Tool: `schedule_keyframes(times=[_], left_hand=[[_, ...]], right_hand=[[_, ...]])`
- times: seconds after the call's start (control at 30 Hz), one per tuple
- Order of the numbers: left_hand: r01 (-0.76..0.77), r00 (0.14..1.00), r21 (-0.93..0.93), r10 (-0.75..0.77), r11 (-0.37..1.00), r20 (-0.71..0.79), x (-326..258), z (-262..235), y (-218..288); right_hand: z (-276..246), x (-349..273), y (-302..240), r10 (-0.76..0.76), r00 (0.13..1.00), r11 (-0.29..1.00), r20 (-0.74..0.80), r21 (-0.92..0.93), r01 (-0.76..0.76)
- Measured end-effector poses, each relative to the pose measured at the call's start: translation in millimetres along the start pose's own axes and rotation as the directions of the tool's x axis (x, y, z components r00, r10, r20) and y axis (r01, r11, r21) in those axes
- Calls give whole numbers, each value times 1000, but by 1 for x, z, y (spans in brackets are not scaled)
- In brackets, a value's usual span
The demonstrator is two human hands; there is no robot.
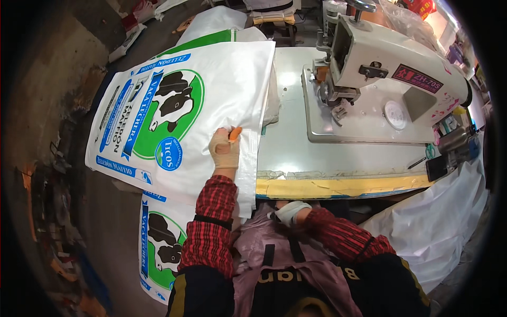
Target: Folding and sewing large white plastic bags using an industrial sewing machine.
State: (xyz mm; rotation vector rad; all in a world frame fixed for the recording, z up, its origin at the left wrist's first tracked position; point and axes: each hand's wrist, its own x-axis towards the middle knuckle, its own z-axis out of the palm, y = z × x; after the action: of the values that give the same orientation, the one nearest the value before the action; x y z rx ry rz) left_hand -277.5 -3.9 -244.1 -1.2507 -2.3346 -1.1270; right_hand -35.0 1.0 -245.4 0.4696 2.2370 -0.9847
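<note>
A large white woven sack [211, 90] with a cow's head in a green circle lies over the left part of the sewing table. My left hand [225, 150], in a pale glove with an orange cover on one finger, rests near the sack's right edge, its fingers curled in and pinching the material. My right hand [293, 212], also gloved, is low in front of the table's edge, close to my lap. Its fingers are in shadow, and whether they hold anything is hidden. A white industrial sewing machine [391, 68] stands to the right of the sack.
The white tabletop [296, 158] has a yellow front edge [338, 186]. Another printed sack [163, 248] hangs below at the left. White sheeting [428, 222] drapes at the right, beside a dark box-shaped object [436, 167]. More sacks [214, 24] lie behind.
</note>
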Motion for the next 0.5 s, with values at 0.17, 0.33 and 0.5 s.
schedule_keyframes(times=[0.17,0.33,0.5], left_hand=[[561,788,-675,-558,478,259,17,-42,46],[655,750,-508,-565,559,345,3,-62,59],[275,960,-207,-255,939,115,16,-64,72]], right_hand=[[-38,-26,2,-149,883,708,-445,575,409],[-101,2,-22,101,736,383,-669,709,592],[-97,51,-29,289,589,648,-755,607,461]])
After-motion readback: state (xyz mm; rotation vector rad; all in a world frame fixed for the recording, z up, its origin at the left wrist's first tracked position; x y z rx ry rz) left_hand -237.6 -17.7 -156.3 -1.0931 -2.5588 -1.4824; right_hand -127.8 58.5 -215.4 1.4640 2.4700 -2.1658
